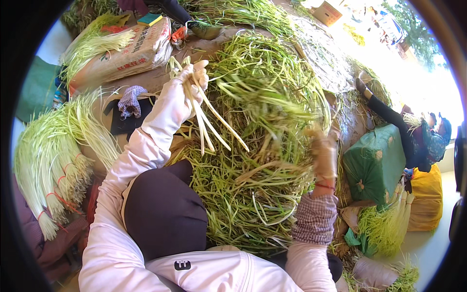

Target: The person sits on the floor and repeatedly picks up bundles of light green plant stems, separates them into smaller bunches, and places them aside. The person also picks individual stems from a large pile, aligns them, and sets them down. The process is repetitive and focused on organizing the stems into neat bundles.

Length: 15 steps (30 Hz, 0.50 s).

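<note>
My left hand, in a pale glove, is closed around several white leafy-vegetable stalks. Their pale ends point down and to the right over a big heap of loose green leaves. Over the heap's right side is my right hand, smeared by motion, with a red band at the wrist and a checked cuff. Blurred green leaves lie close to its fingers; whether it grips any cannot be made out. A bent white stalk rests on the heap between my arms.
Tied bundles of pale stalks lie at left, beside a checked cloth. Behind them is a printed sack with loose stalks on it. At right are a green wrapped bale, more bundles, a yellow sack and a seated person.
</note>
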Each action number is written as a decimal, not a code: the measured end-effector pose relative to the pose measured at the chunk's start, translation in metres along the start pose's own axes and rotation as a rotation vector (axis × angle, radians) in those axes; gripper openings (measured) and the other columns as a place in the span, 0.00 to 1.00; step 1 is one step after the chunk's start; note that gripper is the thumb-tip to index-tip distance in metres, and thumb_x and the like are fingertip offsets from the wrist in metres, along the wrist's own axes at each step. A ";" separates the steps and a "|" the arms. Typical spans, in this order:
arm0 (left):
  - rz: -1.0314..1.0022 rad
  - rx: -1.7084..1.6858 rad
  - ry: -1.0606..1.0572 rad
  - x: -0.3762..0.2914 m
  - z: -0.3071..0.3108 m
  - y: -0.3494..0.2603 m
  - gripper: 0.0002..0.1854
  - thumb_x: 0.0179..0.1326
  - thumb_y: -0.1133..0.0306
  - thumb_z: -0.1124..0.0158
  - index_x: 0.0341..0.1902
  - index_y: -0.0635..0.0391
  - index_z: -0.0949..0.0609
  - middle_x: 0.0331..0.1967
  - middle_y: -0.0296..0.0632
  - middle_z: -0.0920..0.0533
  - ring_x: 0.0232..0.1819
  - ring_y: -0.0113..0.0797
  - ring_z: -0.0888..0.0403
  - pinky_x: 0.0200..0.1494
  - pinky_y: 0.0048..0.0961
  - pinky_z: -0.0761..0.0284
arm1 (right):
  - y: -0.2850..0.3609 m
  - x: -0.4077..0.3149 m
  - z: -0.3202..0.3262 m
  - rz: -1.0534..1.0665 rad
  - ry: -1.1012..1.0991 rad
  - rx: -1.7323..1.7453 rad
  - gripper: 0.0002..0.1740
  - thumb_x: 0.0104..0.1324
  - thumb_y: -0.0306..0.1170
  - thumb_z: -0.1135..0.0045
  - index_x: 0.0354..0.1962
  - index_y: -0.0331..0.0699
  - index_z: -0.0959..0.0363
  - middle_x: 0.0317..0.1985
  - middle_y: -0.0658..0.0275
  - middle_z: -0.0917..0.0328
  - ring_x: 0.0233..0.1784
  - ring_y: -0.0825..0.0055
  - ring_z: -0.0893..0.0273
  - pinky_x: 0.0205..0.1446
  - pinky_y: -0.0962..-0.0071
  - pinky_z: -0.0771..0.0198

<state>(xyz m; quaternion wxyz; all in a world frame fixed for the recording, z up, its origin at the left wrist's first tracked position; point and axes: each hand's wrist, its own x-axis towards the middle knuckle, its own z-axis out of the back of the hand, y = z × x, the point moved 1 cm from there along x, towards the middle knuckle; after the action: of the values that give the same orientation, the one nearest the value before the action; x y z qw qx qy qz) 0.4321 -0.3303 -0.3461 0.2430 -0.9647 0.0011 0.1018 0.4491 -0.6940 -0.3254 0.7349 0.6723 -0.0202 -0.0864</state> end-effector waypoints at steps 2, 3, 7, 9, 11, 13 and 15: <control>0.006 0.077 0.136 -0.003 -0.005 0.003 0.21 0.72 0.61 0.56 0.61 0.63 0.30 0.29 0.37 0.23 0.28 0.21 0.26 0.21 0.13 0.32 | 0.002 -0.006 -0.005 -0.095 0.063 -0.310 0.12 0.62 0.40 0.37 0.33 0.39 0.24 0.20 0.75 0.30 0.15 0.88 0.39 0.15 0.87 0.45; -0.002 0.077 0.109 -0.004 -0.006 0.004 0.21 0.72 0.61 0.56 0.61 0.63 0.30 0.29 0.37 0.23 0.28 0.21 0.26 0.21 0.13 0.32 | 0.008 -0.007 -0.002 -0.316 0.217 0.032 0.14 0.64 0.39 0.40 0.37 0.35 0.24 0.24 0.69 0.25 0.16 0.85 0.35 0.16 0.89 0.42; 0.015 0.034 0.031 -0.007 -0.009 0.006 0.21 0.72 0.61 0.54 0.61 0.63 0.30 0.30 0.37 0.22 0.29 0.22 0.24 0.21 0.13 0.30 | 0.048 -0.014 0.036 0.287 -0.066 0.259 0.13 0.66 0.38 0.45 0.39 0.35 0.23 0.31 0.62 0.20 0.23 0.79 0.24 0.22 0.84 0.25; 0.059 -0.016 0.045 -0.005 -0.010 0.008 0.21 0.71 0.62 0.54 0.61 0.63 0.30 0.30 0.36 0.22 0.30 0.23 0.24 0.22 0.13 0.29 | 0.042 -0.012 0.041 0.256 -0.058 0.494 0.12 0.65 0.36 0.43 0.39 0.36 0.23 0.30 0.64 0.21 0.24 0.80 0.23 0.24 0.81 0.24; 0.082 0.001 0.079 -0.004 -0.010 0.011 0.22 0.70 0.62 0.51 0.61 0.63 0.30 0.30 0.37 0.22 0.30 0.25 0.22 0.22 0.14 0.27 | 0.023 -0.007 0.035 0.151 -0.036 0.335 0.12 0.64 0.36 0.42 0.39 0.36 0.23 0.29 0.65 0.21 0.21 0.81 0.25 0.22 0.82 0.27; 0.113 0.034 0.121 -0.004 -0.012 0.015 0.22 0.69 0.61 0.49 0.61 0.63 0.30 0.31 0.37 0.21 0.30 0.26 0.22 0.22 0.14 0.26 | 0.001 -0.005 0.028 -0.258 0.370 0.250 0.11 0.63 0.36 0.40 0.39 0.38 0.23 0.25 0.70 0.24 0.15 0.87 0.37 0.15 0.86 0.40; 0.148 -0.001 0.150 -0.006 -0.013 0.020 0.22 0.67 0.62 0.46 0.60 0.63 0.29 0.31 0.37 0.20 0.32 0.27 0.20 0.22 0.15 0.24 | -0.005 -0.004 0.034 0.046 0.317 0.526 0.13 0.64 0.36 0.42 0.42 0.38 0.25 0.25 0.70 0.24 0.15 0.88 0.36 0.15 0.86 0.39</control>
<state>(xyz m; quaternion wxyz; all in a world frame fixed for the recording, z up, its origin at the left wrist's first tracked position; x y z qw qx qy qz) 0.4275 -0.3548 -0.3430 0.2337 -0.9669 0.0906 0.0468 0.4396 -0.7271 -0.3266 0.5313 0.8441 0.0578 0.0444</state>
